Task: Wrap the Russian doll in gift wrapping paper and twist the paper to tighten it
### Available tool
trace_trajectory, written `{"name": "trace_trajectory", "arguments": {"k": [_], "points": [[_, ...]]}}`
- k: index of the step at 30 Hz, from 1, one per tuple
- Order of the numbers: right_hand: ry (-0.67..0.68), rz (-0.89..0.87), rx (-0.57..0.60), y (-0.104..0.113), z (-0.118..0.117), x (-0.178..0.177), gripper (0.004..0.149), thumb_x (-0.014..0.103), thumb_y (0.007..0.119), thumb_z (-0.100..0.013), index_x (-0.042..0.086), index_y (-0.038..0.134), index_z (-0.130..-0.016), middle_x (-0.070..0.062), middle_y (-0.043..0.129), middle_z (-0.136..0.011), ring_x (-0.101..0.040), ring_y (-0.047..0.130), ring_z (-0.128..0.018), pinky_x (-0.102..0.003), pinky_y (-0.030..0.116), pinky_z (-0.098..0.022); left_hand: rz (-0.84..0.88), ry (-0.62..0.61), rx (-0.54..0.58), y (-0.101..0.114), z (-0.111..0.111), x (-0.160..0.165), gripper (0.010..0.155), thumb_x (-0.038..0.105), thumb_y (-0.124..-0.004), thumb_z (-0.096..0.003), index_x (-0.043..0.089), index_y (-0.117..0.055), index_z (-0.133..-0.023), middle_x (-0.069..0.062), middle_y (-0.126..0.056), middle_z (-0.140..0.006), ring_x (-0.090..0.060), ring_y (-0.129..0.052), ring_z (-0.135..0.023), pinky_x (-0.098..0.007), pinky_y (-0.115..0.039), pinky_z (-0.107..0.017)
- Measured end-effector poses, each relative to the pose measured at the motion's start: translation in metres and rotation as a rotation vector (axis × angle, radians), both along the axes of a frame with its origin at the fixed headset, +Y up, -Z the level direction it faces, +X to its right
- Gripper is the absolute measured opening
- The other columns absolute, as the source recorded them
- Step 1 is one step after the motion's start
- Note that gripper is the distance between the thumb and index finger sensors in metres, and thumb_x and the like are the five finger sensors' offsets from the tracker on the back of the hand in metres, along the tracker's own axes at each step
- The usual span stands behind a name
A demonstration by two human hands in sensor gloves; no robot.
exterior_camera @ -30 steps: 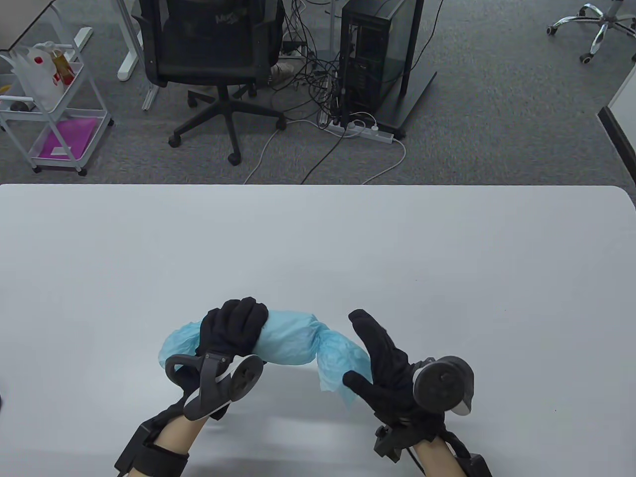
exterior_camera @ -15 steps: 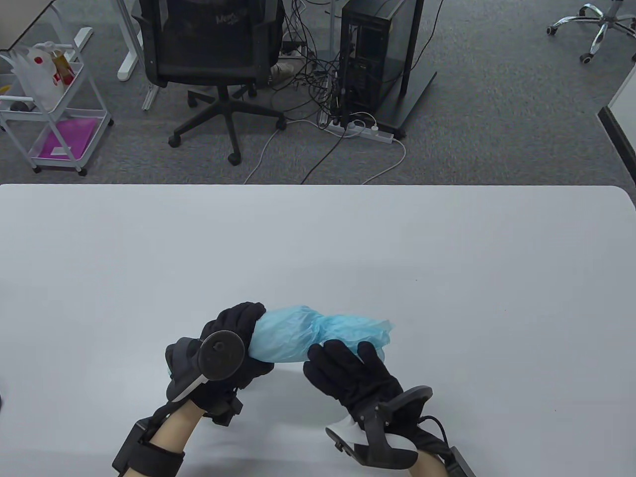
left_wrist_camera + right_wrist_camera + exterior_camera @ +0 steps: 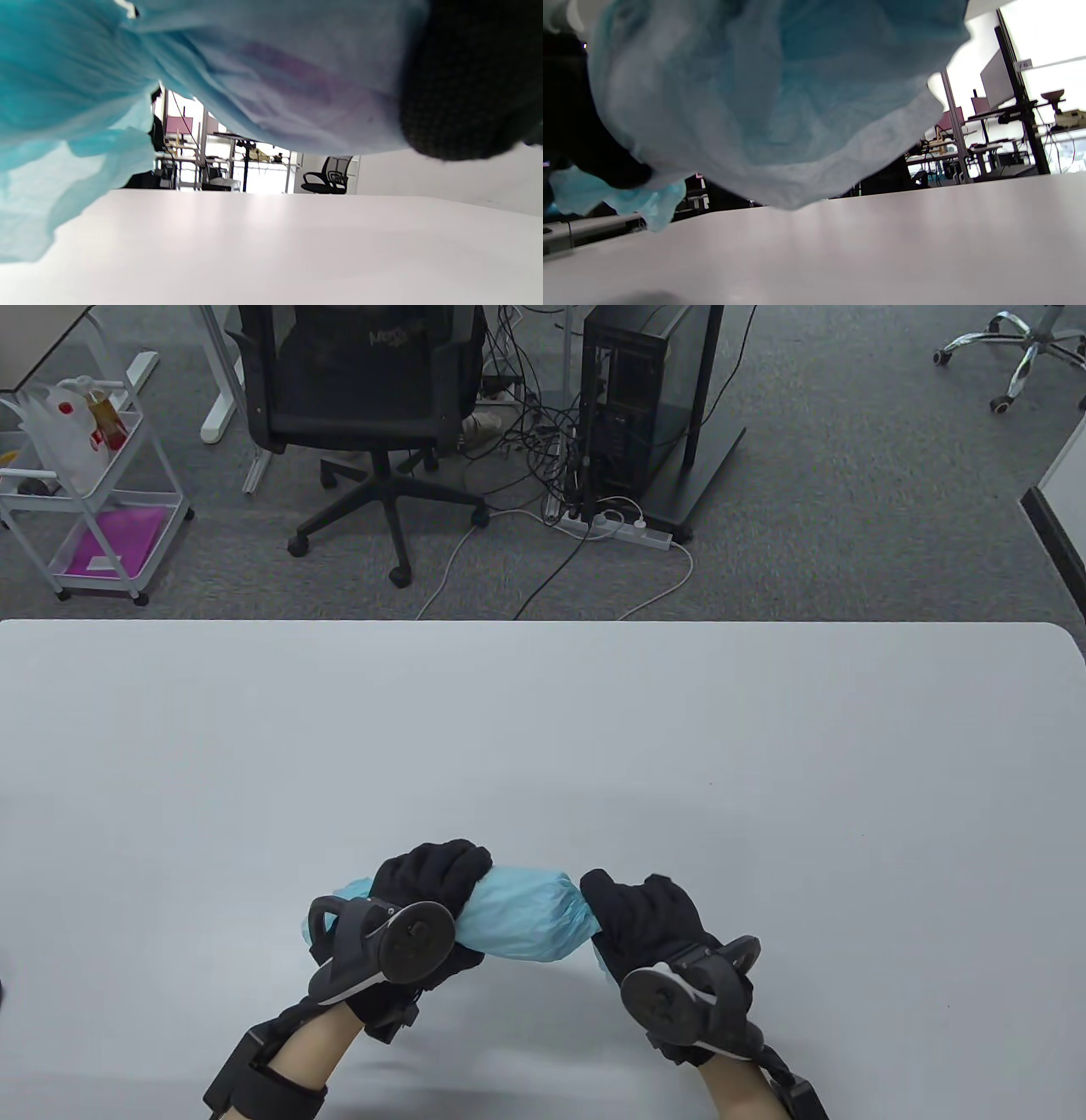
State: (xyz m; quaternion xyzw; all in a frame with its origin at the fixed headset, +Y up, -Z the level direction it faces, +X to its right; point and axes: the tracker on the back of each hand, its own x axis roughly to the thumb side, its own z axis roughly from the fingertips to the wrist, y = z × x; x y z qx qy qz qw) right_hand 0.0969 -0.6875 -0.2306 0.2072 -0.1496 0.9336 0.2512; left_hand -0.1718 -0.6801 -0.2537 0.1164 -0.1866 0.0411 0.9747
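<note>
A light blue paper bundle (image 3: 524, 920) hangs just above the grey table (image 3: 543, 729) near its front edge; the doll inside is hidden, with only a purple tint showing through the paper (image 3: 297, 76) in the left wrist view. My left hand (image 3: 428, 891) grips the bundle's left end, fingers curled over the top. My right hand (image 3: 636, 912) grips the gathered paper at the right end. Loose paper (image 3: 780, 106) hangs from that hand and fills the right wrist view.
Beyond the table's far edge stand an office chair (image 3: 356, 398), a computer tower (image 3: 632, 398) with cables on the floor, and a white cart (image 3: 85, 492) at the far left.
My right hand went from open beside the right paper tail to gripping it, and has turned over. The flared right tail is now bunched inside that hand. The left hand rolled while keeping its grip.
</note>
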Motion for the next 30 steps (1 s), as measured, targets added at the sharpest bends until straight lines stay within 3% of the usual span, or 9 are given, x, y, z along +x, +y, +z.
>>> {"name": "trace_trajectory", "arguments": {"k": [4,8,10,19,24,30], "points": [[0.156,-0.460,-0.343,-0.015,-0.019,0.007,0.054,0.035,0.083,-0.047,0.009,0.064,-0.090,-0.003,0.098,-0.066,-0.004,0.101,-0.033,-0.040,0.091,-0.034,-0.048,0.021,0.079,-0.001,0.003,-0.002,0.103,0.062,-0.097,-0.0215,0.047,-0.033,-0.102,0.021,-0.047,-0.113,-0.011,-0.069,-0.107,-0.042,-0.062,-0.083],[0.287,-0.774,-0.682,-0.040,-0.031,0.010,0.052,0.032,0.087,-0.043,0.001,0.070,-0.081,-0.009,0.101,-0.060,-0.006,0.103,-0.026,-0.040,0.094,-0.024,-0.091,0.007,0.160,-0.001,0.006,0.000,0.104,0.062,-0.096,-0.0221,0.049,-0.030,-0.101,0.023,-0.044,-0.113,-0.009,-0.066,-0.109,-0.041,-0.060,-0.085],[0.323,-0.859,-0.788,-0.050,-0.032,0.010,0.053,0.032,0.087,-0.043,-0.002,0.072,-0.080,-0.012,0.102,-0.060,-0.008,0.104,-0.027,-0.041,0.095,-0.023,-0.133,0.012,0.207,-0.002,0.009,0.002,0.104,0.062,-0.095,-0.0231,0.049,-0.028,-0.101,0.023,-0.042,-0.113,-0.008,-0.065,-0.110,-0.041,-0.060,-0.085],[0.368,-0.997,-0.919,-0.060,-0.028,0.000,0.046,0.035,0.082,-0.047,-0.004,0.081,-0.070,-0.008,0.107,-0.045,0.000,0.104,-0.013,-0.030,0.098,-0.008,-0.186,0.039,0.362,0.002,0.020,0.005,0.104,0.063,-0.094,-0.0266,0.049,-0.022,-0.100,0.024,-0.035,-0.113,-0.007,-0.060,-0.112,-0.041,-0.056,-0.088],[0.410,-1.211,-1.079,-0.073,-0.021,-0.010,0.042,0.032,0.074,-0.054,-0.007,0.082,-0.066,-0.005,0.106,-0.039,0.002,0.100,-0.007,-0.028,0.097,-0.006,-0.187,0.051,0.408,0.001,0.025,0.009,0.104,0.062,-0.094,-0.0274,0.047,-0.022,-0.100,0.022,-0.035,-0.113,-0.009,-0.060,-0.112,-0.042,-0.056,-0.087],[0.383,-1.192,-1.056,-0.072,-0.019,-0.008,0.041,0.035,0.072,-0.055,-0.004,0.082,-0.064,0.000,0.105,-0.036,0.006,0.099,-0.005,-0.025,0.096,-0.008,-0.197,0.062,0.436,0.002,0.027,0.013,0.103,0.063,-0.094,-0.0270,0.045,-0.023,-0.101,0.020,-0.037,-0.113,-0.012,-0.062,-0.110,-0.042,-0.058,-0.086]]}}
